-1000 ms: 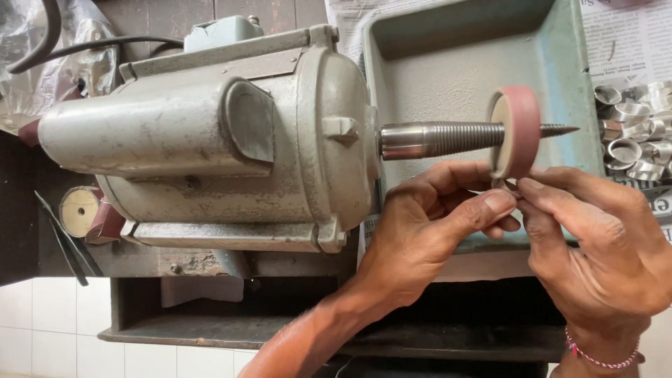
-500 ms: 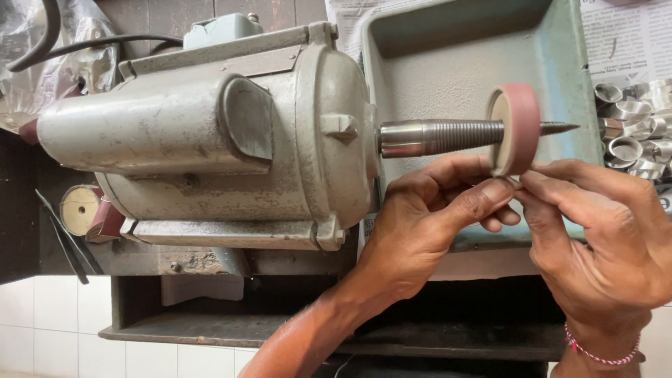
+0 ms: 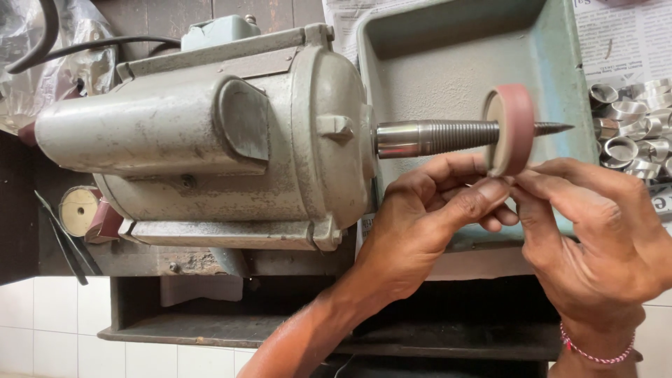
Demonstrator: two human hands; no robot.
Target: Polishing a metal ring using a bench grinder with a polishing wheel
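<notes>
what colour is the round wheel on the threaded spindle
The round wheel is dusty pink-red with a paler tan face; the head view shows it.

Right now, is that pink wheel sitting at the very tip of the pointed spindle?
No, the pink wheel sits partway along the threaded spindle, whose pointed tip sticks out bare beyond it.

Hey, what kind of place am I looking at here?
Probably a small metal-polishing workshop: a worn grey bench motor drives a tapered spindle carrying a pink buffing wheel, and a pile of shiny metal rings lies on newspaper beside it.
</notes>
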